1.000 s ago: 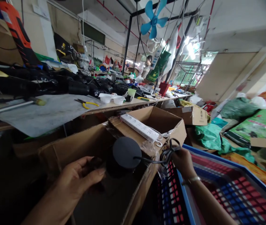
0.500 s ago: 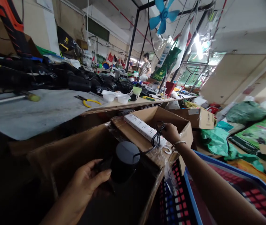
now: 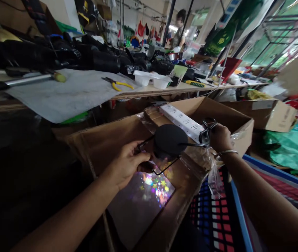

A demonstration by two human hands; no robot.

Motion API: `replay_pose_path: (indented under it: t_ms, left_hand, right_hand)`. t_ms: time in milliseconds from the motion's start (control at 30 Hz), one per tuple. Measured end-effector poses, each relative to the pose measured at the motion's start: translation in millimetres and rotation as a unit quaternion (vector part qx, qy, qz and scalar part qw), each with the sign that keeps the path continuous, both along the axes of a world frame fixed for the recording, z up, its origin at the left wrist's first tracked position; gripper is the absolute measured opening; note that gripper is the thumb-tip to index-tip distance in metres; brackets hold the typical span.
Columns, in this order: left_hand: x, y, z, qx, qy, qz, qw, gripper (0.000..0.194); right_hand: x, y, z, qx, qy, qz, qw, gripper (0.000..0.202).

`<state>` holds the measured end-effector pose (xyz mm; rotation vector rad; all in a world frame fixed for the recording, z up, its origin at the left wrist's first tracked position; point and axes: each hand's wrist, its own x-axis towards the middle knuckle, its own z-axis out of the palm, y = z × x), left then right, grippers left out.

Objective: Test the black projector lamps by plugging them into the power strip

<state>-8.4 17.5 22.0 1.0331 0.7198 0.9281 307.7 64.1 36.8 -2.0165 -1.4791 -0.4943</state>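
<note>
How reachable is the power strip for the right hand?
Probably yes: the right hand looks close to the power strip, whose top is mostly uncovered, though the held black cable may need releasing first.

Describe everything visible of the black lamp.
The lamp looks like matte plastic or metal: a short black cylinder, round flat end up, with a thin bracket. Its cable runs from that end to the right hand. The left hand holds it, apparently by the bracket, over an open carton. It appears lit: coloured spots show below.
</note>
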Motion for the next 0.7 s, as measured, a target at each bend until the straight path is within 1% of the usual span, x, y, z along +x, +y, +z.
replay_pose_path:
  t_ms: [133, 233, 367, 500, 700]
  left_hand:
    - [-1, 2, 3.1, 0.002, -0.006, 0.017, 1.000, 0.039]
    - [-5, 0, 5.7, 0.005, -0.002, 0.026, 1.000, 0.036]
    - [-11, -4, 9.3, -0.001, 0.004, 0.042, 0.999, 0.034]
    - [-14, -4, 10.8, -0.004, 0.007, 0.051, 0.999, 0.037]
    - [-16, -1, 10.2, 0.003, -0.019, 0.068, 0.997, 0.033]
  right_hand:
    - [-7, -2, 1.3, -0.009, 0.034, -0.032, 0.999, 0.029]
    - [-9, 0, -0.1, -0.002, 0.038, -0.052, 0.998, 0.028]
    - [-7, 2, -2.3, 0.007, 0.033, -0.049, 0.998, 0.031]
    - [-5, 2, -2.9, 0.010, 0.032, -0.042, 0.999, 0.035]
    - [-4, 5, -5.4, 0.018, 0.028, -0.062, 0.998, 0.036]
